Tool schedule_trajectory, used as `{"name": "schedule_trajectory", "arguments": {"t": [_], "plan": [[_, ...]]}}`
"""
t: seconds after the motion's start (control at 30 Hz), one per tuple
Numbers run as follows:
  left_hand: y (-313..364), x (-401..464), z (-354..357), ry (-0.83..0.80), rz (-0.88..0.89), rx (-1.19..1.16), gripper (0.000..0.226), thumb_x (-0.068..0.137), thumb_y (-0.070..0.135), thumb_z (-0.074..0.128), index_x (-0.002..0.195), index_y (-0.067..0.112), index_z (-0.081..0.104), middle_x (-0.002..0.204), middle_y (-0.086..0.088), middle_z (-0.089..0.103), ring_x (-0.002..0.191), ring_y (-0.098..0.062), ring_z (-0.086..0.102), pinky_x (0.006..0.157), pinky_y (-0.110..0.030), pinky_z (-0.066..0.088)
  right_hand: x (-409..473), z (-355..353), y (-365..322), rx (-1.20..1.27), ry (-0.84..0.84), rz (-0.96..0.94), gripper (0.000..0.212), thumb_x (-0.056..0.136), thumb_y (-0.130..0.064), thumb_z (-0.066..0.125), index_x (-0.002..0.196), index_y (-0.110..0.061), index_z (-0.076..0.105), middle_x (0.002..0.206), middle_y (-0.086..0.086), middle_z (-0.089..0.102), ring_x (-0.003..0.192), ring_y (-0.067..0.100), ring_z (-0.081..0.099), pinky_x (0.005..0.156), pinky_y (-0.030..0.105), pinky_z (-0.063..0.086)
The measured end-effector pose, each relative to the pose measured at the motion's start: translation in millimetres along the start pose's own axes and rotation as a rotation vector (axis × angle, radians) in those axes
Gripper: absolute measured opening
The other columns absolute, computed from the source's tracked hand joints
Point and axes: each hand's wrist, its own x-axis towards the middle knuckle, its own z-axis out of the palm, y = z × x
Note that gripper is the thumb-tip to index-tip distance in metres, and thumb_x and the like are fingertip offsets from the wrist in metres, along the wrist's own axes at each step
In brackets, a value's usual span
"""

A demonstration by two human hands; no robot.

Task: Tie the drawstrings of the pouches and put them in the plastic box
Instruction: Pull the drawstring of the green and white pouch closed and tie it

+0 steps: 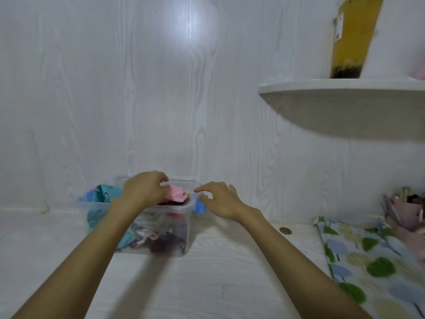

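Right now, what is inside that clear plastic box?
The plastic box holds bunched cloth pouches: a pink pouch on top, under the left hand, with teal and dark ones below. The count and their drawstrings are hidden in the pile.

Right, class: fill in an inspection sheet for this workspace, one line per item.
Surface: white wood-grain table.
Job's things: clear plastic box holding pouches; pink pouch on top; teal pouch draped over its left rim.
Clutter: coin; tree-print cloth.
Hands: left hand on the pink pouch; right hand open beside the box.
Cables: nothing seen.
Surroundings: white wall; shelf with a yellow drink cup.
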Motion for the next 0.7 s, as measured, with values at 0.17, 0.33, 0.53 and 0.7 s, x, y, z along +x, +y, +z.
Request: {"name": "schedule_trajectory", "arguments": {"t": [0.17, 0.33, 0.53, 0.7], "plan": [[78.3, -19.6, 5.8, 0.107, 0.131, -0.166, 0.031, 0.088, 0.027, 0.050, 0.116, 0.031, 0.062, 0.121, 0.006, 0.064, 0.111, -0.024, 0.058, 0.092, -0.035, 0.044, -57.9, -35.2, 51.4, 0.090, 0.016, 0.153, 0.031, 0.094, -0.016, 0.044, 0.112, -0.026, 0.067, 0.128, -0.001, 0.060, 0.120, 0.018, 0.053, 0.102, 0.034, 0.041], [178.7, -34.0, 59.0, -0.196, 0.305, -0.340, 0.029, 0.087, 0.028, 0.053, 0.113, 0.033, 0.065, 0.123, 0.007, 0.064, 0.113, -0.020, 0.059, 0.099, -0.036, 0.045, -133.3, -75.8, 120.2, 0.022, -0.020, 0.411, 0.029, 0.089, -0.009, 0.050, 0.105, -0.021, 0.071, 0.114, 0.003, 0.067, 0.105, 0.019, 0.061, 0.091, 0.026, 0.046], [282.3, -56.1, 133.4, -0.537, 0.279, -0.576, 0.016, 0.089, 0.033, 0.057, 0.083, 0.019, 0.062, 0.086, -0.003, 0.061, 0.087, -0.021, 0.061, 0.078, -0.031, 0.053, -207.0, -105.6, 190.2, -0.165, 0.073, 0.722, 0.036, 0.090, -0.019, 0.050, 0.126, -0.018, 0.055, 0.132, 0.007, 0.054, 0.117, 0.025, 0.052, 0.099, 0.035, 0.042], [324.8, -71.9, 184.8, -0.616, 0.195, -0.553, 0.048, 0.084, 0.044, 0.061, 0.110, 0.004, 0.058, 0.113, -0.013, 0.062, 0.104, -0.028, 0.060, 0.073, -0.026, 0.044, -244.5, -106.9, 218.4, -0.399, 0.082, 1.015, 0.036, 0.091, -0.027, 0.048, 0.123, -0.010, 0.046, 0.127, 0.014, 0.051, 0.117, 0.033, 0.049, 0.093, 0.038, 0.041]]}}
